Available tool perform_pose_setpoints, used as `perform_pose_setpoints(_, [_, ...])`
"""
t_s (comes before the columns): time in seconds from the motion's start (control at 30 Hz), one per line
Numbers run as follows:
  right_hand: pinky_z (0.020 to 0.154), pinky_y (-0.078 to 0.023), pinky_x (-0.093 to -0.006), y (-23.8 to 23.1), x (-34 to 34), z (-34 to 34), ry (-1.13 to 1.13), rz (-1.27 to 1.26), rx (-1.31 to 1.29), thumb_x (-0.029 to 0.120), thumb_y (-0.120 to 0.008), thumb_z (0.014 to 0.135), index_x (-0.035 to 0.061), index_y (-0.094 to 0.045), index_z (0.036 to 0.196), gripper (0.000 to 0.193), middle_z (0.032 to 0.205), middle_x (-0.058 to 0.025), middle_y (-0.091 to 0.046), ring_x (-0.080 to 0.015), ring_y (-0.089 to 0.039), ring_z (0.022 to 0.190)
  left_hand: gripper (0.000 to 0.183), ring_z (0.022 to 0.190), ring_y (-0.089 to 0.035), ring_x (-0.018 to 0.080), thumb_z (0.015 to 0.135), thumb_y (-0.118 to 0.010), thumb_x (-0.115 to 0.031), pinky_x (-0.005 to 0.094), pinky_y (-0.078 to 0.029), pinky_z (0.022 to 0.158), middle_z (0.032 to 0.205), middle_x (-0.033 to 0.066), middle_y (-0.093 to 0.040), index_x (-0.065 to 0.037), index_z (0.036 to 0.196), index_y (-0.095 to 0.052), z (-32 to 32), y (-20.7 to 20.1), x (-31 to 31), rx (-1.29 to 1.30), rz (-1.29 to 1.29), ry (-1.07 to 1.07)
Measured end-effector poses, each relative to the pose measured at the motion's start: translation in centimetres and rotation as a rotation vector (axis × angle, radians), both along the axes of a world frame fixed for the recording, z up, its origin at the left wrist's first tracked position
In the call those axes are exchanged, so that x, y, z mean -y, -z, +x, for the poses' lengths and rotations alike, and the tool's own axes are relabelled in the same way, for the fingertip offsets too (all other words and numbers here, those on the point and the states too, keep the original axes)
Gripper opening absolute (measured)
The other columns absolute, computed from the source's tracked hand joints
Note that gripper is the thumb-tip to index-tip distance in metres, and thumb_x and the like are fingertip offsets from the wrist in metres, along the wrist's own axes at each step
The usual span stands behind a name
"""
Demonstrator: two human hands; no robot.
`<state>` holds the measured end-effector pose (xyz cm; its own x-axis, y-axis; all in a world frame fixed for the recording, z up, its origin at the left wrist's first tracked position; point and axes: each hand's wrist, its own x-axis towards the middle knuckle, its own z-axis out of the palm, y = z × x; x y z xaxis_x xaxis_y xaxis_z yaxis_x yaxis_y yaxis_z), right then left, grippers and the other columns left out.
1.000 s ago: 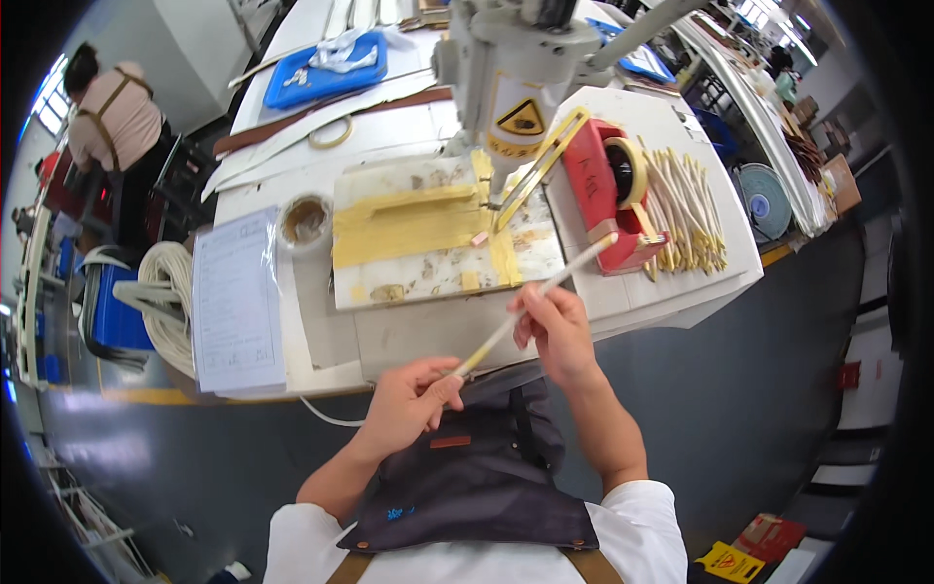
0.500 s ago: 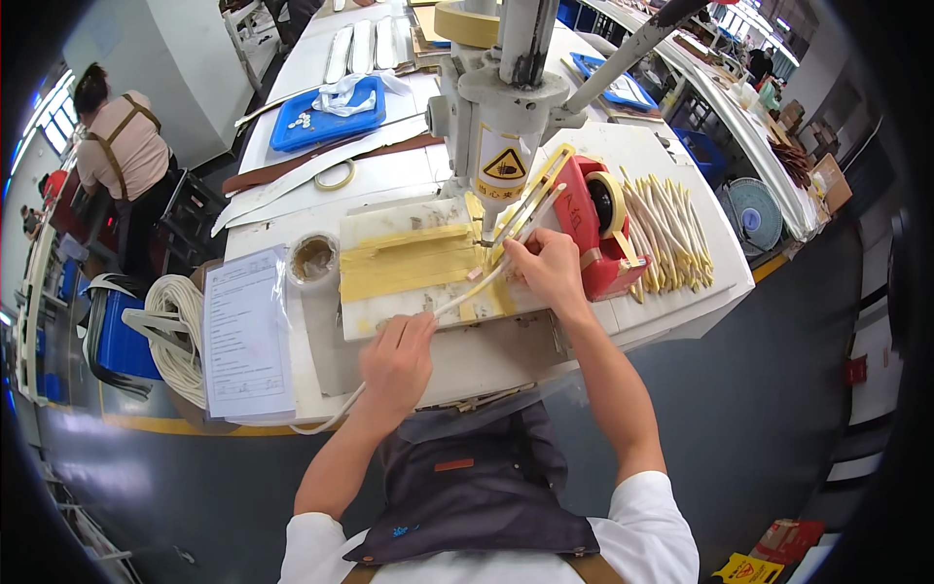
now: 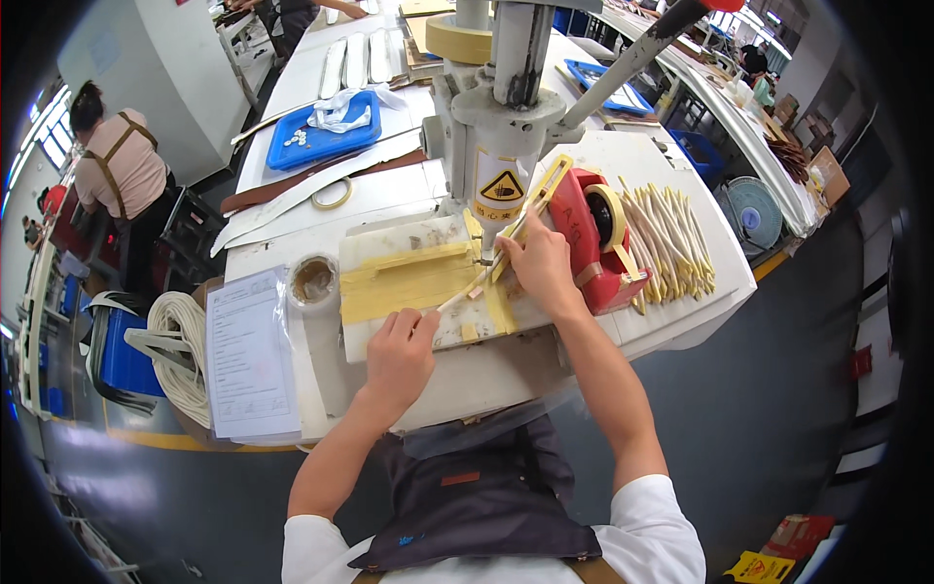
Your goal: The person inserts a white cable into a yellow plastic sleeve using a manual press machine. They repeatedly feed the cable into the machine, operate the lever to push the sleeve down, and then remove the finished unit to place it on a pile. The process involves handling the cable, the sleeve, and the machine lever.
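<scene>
A thin white cord (image 3: pixel 455 303) slants across the press's pale base board, which is covered with yellow tape (image 3: pixel 399 282). Its lower end is pinched in my left hand (image 3: pixel 401 352), just in front of the board. Closed on the cord's upper part is my right hand (image 3: pixel 541 263), beside the foot of the grey hand press (image 3: pixel 501 146). The right fingertips lie along a yellow-taped guide strip (image 3: pixel 553 185) that slopes up and away; they partly hide the cord there. A red tape dispenser (image 3: pixel 581 234) stands right of that hand.
Many white cord pieces with yellow ends (image 3: pixel 671 238) lie right of the dispenser. At left are a tape-lined round cup (image 3: pixel 313 280), a sleeved paper sheet (image 3: pixel 251 355) and a cord coil (image 3: pixel 177 336). A blue tray (image 3: pixel 326 136) sits farther back. The press lever (image 3: pixel 632 63) angles up rightward.
My right hand has moved slightly up and left along the guide strip. The cord tail that hung below my left hand is now mostly out of sight. The view has shifted slightly.
</scene>
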<state>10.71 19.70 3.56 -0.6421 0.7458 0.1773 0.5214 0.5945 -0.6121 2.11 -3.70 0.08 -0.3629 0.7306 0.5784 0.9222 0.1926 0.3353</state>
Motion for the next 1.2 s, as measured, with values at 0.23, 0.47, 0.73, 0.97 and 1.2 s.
perform_pose_setpoints(0.23, [0.070, -0.055, -0.0511, 1.3, -0.1, -0.2, 0.025, 0.229, 0.144, 0.035, -0.060, 0.096, -0.0037, -0.064, 0.122, 0.047, 0.076, -0.0238, -0.069, -0.0421, -0.070, 0.074, 0.010, 0.069, -0.063, 0.0305, 0.085, -0.069, -0.003, 0.0394, -0.050, 0.063, 0.080, 0.0135, -0.065, -0.001, 0.095, -0.071, -0.9, -1.7, -0.5, 0.271, -0.031, 0.063])
perform_pose_setpoints(0.47, [0.072, -0.055, -0.0508, 1.1, -0.8, -0.2, 0.027, 0.189, 0.217, 0.039, -0.058, 0.096, -0.0043, -0.058, 0.132, 0.057, 0.076, -0.0246, -0.069, -0.0425, -0.070, 0.076, 0.010, 0.067, -0.063, 0.0294, 0.086, -0.068, -0.003, 0.0365, -0.049, 0.061, 0.079, 0.0151, -0.067, 0.001, 0.095, -0.072, -1.6, -1.8, -1.4, 0.436, -0.059, 0.101])
perform_pose_setpoints(0.73, [0.076, -0.055, -0.0512, 0.7, -0.7, -0.4, 0.041, 0.174, 0.231, 0.039, -0.058, 0.096, -0.0064, -0.054, 0.136, 0.060, 0.084, -0.0268, -0.071, -0.0442, -0.070, 0.080, 0.013, 0.060, -0.060, 0.0229, 0.088, -0.067, -0.003, 0.0320, -0.047, 0.057, 0.080, 0.0145, -0.067, 0.003, 0.099, -0.072, -2.2, -2.0, -2.3, 0.614, -0.074, 0.137])
perform_pose_setpoints(0.97, [0.077, -0.056, -0.0507, 0.3, -0.6, -0.6, 0.054, 0.175, 0.289, 0.040, -0.058, 0.095, -0.0064, -0.054, 0.135, 0.062, 0.083, -0.0263, -0.071, -0.0441, -0.071, 0.081, 0.014, 0.060, -0.060, 0.0227, 0.087, -0.068, -0.004, 0.0321, -0.047, 0.057, 0.077, 0.0138, -0.066, 0.003, 0.098, -0.073, -2.0, -1.0, -3.0, 0.513, 0.013, 0.168])
perform_pose_setpoints(1.2, [0.076, -0.056, -0.0514, 0.5, -0.8, -0.6, 0.043, 0.162, 0.285, 0.042, -0.057, 0.095, -0.0055, -0.051, 0.138, 0.064, 0.083, -0.0264, -0.071, -0.0444, -0.071, 0.082, 0.011, 0.064, -0.064, 0.0282, 0.084, -0.066, -0.001, 0.0357, -0.049, 0.058, 0.079, 0.0153, -0.068, 0.002, 0.092, -0.072, -2.0, -1.4, -3.1, 0.577, -0.006, 0.180])
